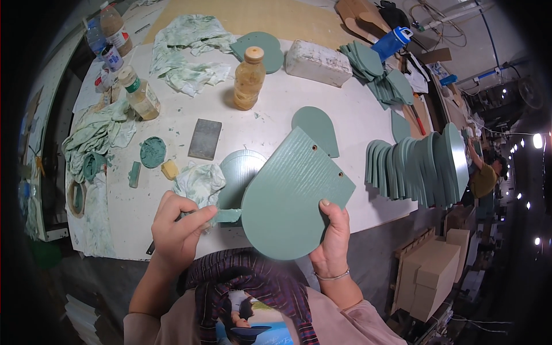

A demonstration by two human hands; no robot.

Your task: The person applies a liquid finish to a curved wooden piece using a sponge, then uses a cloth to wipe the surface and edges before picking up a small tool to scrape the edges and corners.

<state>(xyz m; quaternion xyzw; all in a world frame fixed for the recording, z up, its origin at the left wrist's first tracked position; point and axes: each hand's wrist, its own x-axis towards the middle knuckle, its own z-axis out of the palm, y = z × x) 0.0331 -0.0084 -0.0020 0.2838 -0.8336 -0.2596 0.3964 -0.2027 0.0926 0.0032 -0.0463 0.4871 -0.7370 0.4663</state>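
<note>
From my remote seat I have the green panel (282,213) raised in the right hand (333,236), thumb on its front face near the lower right edge. It is flat and arch-shaped, its rounded end toward the lower left and its straight end facing upper right, with two small brownish holes beside that end. I see fine glossy ridges across its upper part; lower down it looks smoother. In the left hand (179,230) I have a narrow, flat spatula (230,215), coated green, its tip at the panel's left edge. A crumpled white cloth (201,181), stained green, sits against that hand; I can't tell whether it is gripped.
</note>
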